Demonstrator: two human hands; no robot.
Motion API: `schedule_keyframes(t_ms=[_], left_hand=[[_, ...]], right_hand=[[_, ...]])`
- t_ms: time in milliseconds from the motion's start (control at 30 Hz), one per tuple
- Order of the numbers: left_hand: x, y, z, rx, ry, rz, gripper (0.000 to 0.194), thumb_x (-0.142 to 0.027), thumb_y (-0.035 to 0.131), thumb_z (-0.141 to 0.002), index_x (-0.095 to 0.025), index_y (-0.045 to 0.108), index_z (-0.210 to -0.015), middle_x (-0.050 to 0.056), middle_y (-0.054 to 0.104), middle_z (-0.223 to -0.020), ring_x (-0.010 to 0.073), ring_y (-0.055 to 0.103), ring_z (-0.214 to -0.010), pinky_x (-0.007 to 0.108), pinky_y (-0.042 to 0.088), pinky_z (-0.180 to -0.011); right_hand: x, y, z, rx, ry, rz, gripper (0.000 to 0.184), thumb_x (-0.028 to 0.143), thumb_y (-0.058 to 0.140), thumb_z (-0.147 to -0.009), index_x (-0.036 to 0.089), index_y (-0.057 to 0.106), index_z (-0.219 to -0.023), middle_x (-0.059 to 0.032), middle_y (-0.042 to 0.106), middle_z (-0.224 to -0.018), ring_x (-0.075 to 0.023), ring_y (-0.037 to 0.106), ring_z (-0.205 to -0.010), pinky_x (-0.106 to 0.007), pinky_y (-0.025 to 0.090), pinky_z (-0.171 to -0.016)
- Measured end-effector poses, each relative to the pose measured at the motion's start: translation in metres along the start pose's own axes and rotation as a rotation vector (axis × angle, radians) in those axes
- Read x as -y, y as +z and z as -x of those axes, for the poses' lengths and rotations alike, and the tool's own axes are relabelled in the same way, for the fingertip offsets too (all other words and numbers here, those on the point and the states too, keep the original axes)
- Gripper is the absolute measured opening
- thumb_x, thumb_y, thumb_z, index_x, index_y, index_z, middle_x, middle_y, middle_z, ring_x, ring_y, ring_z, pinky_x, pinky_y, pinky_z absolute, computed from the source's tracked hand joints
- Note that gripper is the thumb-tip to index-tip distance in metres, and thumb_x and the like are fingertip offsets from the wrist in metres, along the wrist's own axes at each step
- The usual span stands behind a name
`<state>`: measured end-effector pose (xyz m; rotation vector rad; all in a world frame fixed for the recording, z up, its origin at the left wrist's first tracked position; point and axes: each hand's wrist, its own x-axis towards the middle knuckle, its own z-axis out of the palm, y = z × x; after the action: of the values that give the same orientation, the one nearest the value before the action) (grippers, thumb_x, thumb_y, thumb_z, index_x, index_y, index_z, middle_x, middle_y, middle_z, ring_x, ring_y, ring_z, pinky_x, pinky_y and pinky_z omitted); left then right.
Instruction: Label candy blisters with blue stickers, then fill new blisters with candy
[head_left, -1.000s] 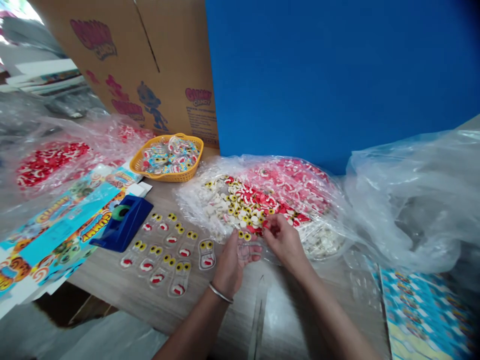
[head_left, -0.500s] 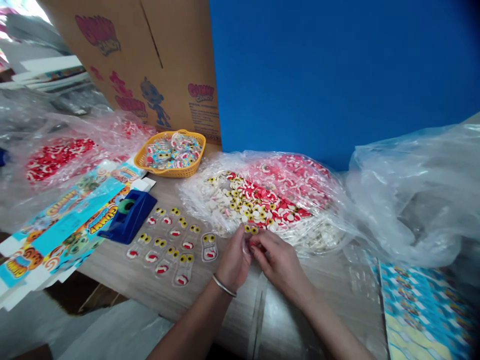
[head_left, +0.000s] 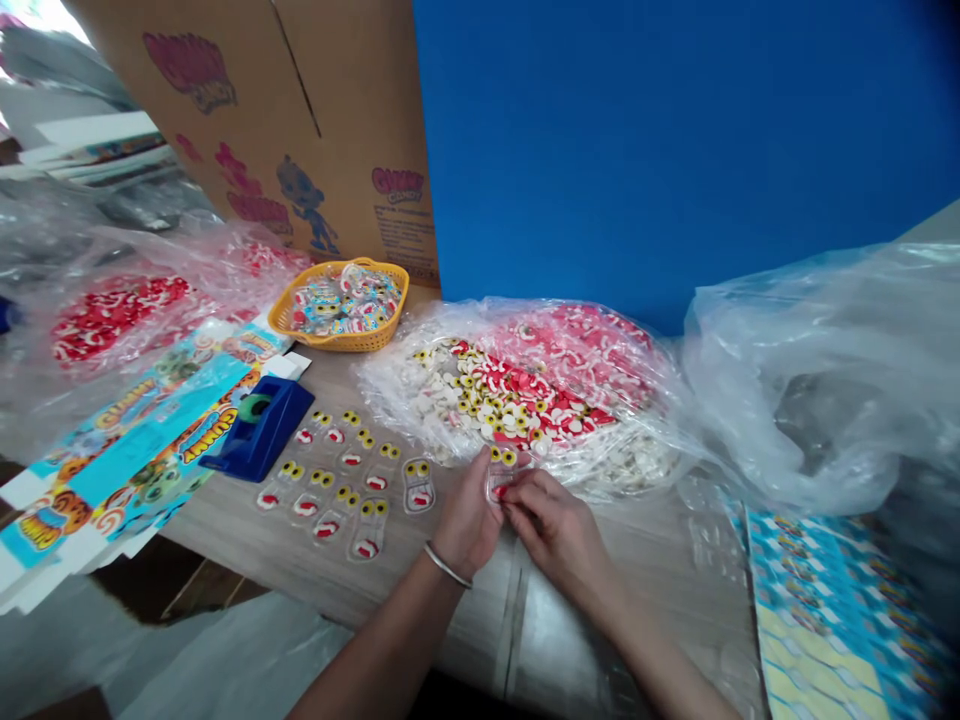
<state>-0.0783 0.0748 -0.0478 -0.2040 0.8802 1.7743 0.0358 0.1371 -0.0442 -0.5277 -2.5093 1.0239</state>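
My left hand [head_left: 472, 520] is closed on a clear plastic tray [head_left: 499, 470] with two yellow-and-black eye pieces at its top. With pinched fingers, my right hand [head_left: 551, 510] presses a small red mouth piece [head_left: 501, 492] at the tray's lower part. Just beyond both hands lies an open clear bag [head_left: 517, 390] full of loose eye pieces and red-and-white mouth pieces. To the left, several filled clear trays [head_left: 367, 525] rest on the table in rows, each with yellow eyes and a red mouth.
A yellow basket [head_left: 337, 338] of wrapped packs stands behind the trays. Left are a blue tape dispenser [head_left: 262, 430], printed card boxes [head_left: 142, 430] and another bag of red pieces [head_left: 120, 315]. A cardboard box [head_left: 337, 100] and blue panel [head_left: 637, 150] rise behind. Printed sheets [head_left: 810, 610] lie right.
My right fingers have shifted slightly, and the red piece and more of the tray now show between my hands. My left hand keeps its hold. The view has moved a little.
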Motion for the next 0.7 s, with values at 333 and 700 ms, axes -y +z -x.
schedule_keyframes(t_ms=[333, 700], left_hand=[[0.003, -0.007, 0.017, 0.009, 0.027, -0.016, 0.024, -0.030, 0.053, -0.091, -0.011, 0.066, -0.100, 0.011, 0.074, -0.093, 0.0220, 0.069, -0.091, 0.033, 0.052, -0.083], [0.021, -0.018, 0.038, 0.013, -0.014, -0.020, 0.022, -0.027, 0.055, -0.089, -0.010, 0.067, -0.095, 0.011, 0.074, -0.095, 0.0200, 0.069, -0.096, 0.028, 0.051, -0.088]], right_hand=[[0.007, 0.009, 0.014, -0.035, 0.133, 0.014, 0.010, 0.020, 0.057, -0.090, 0.022, 0.062, -0.099, -0.0037, 0.062, -0.093, -0.0170, 0.061, -0.081, -0.027, 0.047, -0.072], [0.018, 0.023, 0.039, -0.104, -0.084, 0.430, 0.015, 0.017, 0.049, -0.095, 0.018, 0.064, -0.092, -0.0077, 0.063, -0.090, -0.0191, 0.061, -0.079, -0.028, 0.049, -0.069]])
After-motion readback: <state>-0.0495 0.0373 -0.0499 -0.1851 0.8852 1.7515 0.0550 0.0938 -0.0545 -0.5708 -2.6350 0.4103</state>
